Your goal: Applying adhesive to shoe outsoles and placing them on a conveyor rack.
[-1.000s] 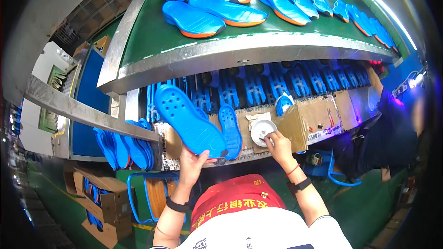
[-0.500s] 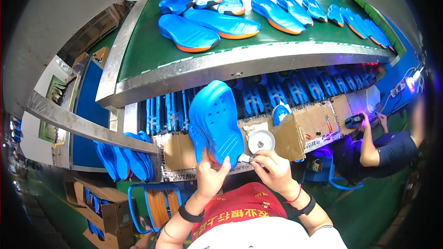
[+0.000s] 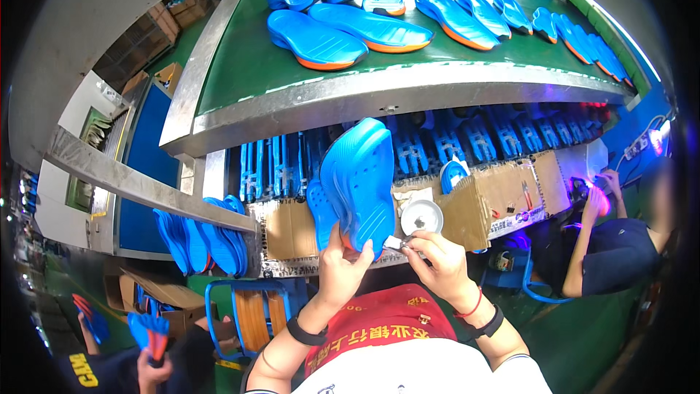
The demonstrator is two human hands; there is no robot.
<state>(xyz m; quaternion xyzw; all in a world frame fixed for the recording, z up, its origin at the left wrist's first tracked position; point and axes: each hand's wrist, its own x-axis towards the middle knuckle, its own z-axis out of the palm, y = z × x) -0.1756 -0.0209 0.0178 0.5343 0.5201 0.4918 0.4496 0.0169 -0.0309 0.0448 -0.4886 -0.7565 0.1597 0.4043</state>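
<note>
My left hand point(image 3: 345, 271) grips the lower end of a blue shoe sole point(image 3: 359, 182), raised over the workbench, with small holes in its upper part and some orange at its bottom edge. Behind its left side another blue shape shows; whether it is held too I cannot tell. The fingers of my right hand point(image 3: 443, 264) are pinched on a small whitish flat piece point(image 3: 394, 243), whose far end is close to the sole's lower right edge. Just beyond that hand stands a white round bowl point(image 3: 421, 217) with something small and dark in it.
Blue soles with orange edges lie on a green conveyor belt point(image 3: 240, 66) behind its metal rail. Several soles hang together point(image 3: 204, 241) at left. Cardboard point(image 3: 467, 211) covers part of the bench. Co-workers are at right and lower left, the latter holding soles. A blue-framed chair point(image 3: 251, 317) stands nearby.
The view has shifted a little. The held sole has turned to show more of its side edge. A co-worker carrying soles has come into view at the lower left.
</note>
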